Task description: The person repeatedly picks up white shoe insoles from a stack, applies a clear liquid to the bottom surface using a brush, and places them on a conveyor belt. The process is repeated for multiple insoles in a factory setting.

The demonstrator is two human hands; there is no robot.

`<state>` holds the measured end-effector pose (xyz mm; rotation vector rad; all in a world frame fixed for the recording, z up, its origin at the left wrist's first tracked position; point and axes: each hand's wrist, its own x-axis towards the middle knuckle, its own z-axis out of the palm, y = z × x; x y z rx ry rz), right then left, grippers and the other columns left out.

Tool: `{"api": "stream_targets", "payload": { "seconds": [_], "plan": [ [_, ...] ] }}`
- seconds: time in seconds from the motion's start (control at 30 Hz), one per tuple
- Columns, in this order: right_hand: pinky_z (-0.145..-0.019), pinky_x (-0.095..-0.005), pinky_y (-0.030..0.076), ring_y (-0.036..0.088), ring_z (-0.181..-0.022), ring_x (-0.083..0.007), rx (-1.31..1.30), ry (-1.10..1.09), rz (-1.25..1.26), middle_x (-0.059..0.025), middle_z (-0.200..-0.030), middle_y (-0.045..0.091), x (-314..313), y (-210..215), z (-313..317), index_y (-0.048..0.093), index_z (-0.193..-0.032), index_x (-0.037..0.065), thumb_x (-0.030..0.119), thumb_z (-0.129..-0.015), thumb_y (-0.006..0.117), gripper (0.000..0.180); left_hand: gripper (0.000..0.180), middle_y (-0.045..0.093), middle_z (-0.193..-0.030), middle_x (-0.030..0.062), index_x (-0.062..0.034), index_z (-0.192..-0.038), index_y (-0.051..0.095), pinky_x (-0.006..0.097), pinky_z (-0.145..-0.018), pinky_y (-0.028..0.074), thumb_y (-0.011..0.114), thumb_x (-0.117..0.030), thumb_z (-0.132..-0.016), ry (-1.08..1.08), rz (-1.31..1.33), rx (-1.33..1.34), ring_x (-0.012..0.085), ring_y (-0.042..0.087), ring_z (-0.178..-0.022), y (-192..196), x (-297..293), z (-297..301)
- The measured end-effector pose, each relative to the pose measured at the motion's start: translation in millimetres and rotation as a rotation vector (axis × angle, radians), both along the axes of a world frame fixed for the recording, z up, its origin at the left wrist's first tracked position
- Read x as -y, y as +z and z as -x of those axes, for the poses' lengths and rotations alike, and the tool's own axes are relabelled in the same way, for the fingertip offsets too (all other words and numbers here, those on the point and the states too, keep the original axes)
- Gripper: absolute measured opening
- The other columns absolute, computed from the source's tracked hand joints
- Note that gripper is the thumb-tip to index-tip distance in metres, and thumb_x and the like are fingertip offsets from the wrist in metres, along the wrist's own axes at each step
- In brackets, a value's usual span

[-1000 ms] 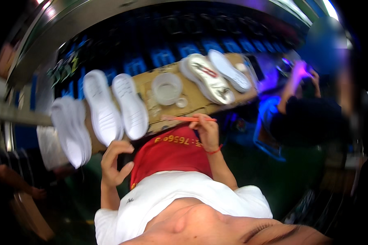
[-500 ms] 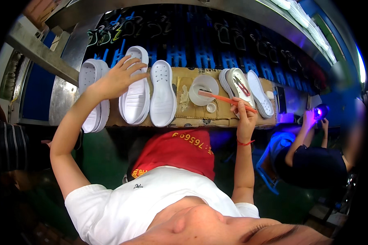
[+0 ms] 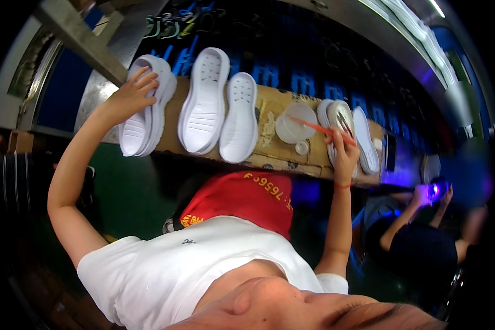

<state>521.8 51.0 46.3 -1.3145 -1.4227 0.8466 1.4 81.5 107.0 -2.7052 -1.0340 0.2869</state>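
My left hand [image 3: 132, 98] lies with its fingers spread over a stack of white shoe soles [image 3: 135, 135] at the left. To its right lie a second stack of white soles [image 3: 201, 122] and a single white sole [image 3: 238, 125]. My right hand [image 3: 343, 153] is closed round the handle of an orange brush [image 3: 316, 127]. The brush's head reaches into a translucent plastic cup [image 3: 286, 132]; its bristles are hard to make out. A small round cap [image 3: 302, 148] sits beside the cup. Thread snips [image 3: 345, 124] rest on a sole behind my right hand.
Cardboard [image 3: 320, 165] covers the bench under the soles. Another white sole [image 3: 363, 129] lies at the right. Beyond are blue racks [image 3: 302, 82] with dark shoes. A metal post [image 3: 88, 47] stands at the left. At the right, a person [image 3: 418, 231] holds something glowing purple.
My left hand has moved from the middle stack to the left stack. The view has shifted and tilted. My right hand still holds the brush at the cup.
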Motion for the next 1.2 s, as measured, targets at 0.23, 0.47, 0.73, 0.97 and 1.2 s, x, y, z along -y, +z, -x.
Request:
{"api": "stream_targets", "payload": {
  "seconds": [0.23, 0.47, 0.73, 0.97, 1.2],
  "plan": [
    [-0.067, -0.0219, 0.044, 0.057, -0.072, -0.0079, 0.181, 0.045, 0.028, -0.0014, -0.076, 0.064, -27.5, 7.9, 3.5, 0.070, -0.103, -0.003, 0.023, -0.098, 0.057, 0.029, 0.010, 0.059, -0.117, 0.0052, -0.0088, -0.080, 0.063, 0.046, -0.116, 0.029, 0.063, -0.003, -0.071, -0.212, -0.105, -0.142, 0.0282, 0.044, -0.130, -12.7, -18.4, 8.8],
    [-0.056, -0.0290, 0.043, 0.060, -0.061, -0.0157, 0.352, 0.021, 0.014, -0.0108, -0.068, 0.065, -49.9, -12.2, 14.9, 0.071, -0.098, 0.000, 0.029, -0.093, 0.061, 0.031, 0.022, 0.061, -0.107, 0.0090, -0.0070, -0.098, 0.054, 0.050, -0.117, 0.025, 0.060, 0.001, -0.078, 0.020, 0.109, 0.119, 0.0276, 0.055, -0.115, 76.6, -20.5, -10.0],
    [-0.059, -0.0269, 0.043, 0.057, -0.064, -0.0127, 0.470, 0.091, 0.113, -0.0111, -0.077, 0.069, -52.7, -7.5, 30.1, 0.072, -0.096, -0.001, 0.025, -0.093, 0.061, 0.029, 0.038, 0.060, -0.117, 0.0122, 0.0033, -0.127, 0.046, 0.033, -0.104, 0.038, 0.058, -0.009, -0.093, 0.616, 0.513, 1.086, 0.0212, 0.056, -0.113, 22.0, 36.1, -66.9],
    [-0.056, -0.0231, 0.039, 0.053, -0.061, -0.0101, -0.040, 0.038, 0.330, -0.0024, -0.070, 0.062, -53.4, -0.8, -10.9, 0.072, -0.094, -0.002, 0.020, -0.093, 0.057, 0.027, 0.069, 0.047, -0.138, 0.0228, 0.0040, -0.144, 0.030, 0.042, -0.091, 0.052, 0.050, -0.030, -0.087, 0.513, 1.804, 1.897, 0.0350, 0.060, -0.110, -36.9, 52.6, -120.8],
    [-0.059, -0.0198, 0.041, 0.054, -0.063, -0.0083, -0.727, 0.110, 0.518, -0.0014, -0.070, 0.062, -48.8, 3.7, -35.7, 0.066, -0.102, -0.003, 0.019, -0.098, 0.052, 0.027, 0.072, 0.047, -0.137, 0.0277, 0.0056, -0.144, 0.030, 0.044, -0.085, 0.055, 0.027, -0.042, -0.090, 0.806, 2.143, 2.004, 0.0357, 0.064, -0.097, -66.7, 70.4, -171.8]
  ]
}}
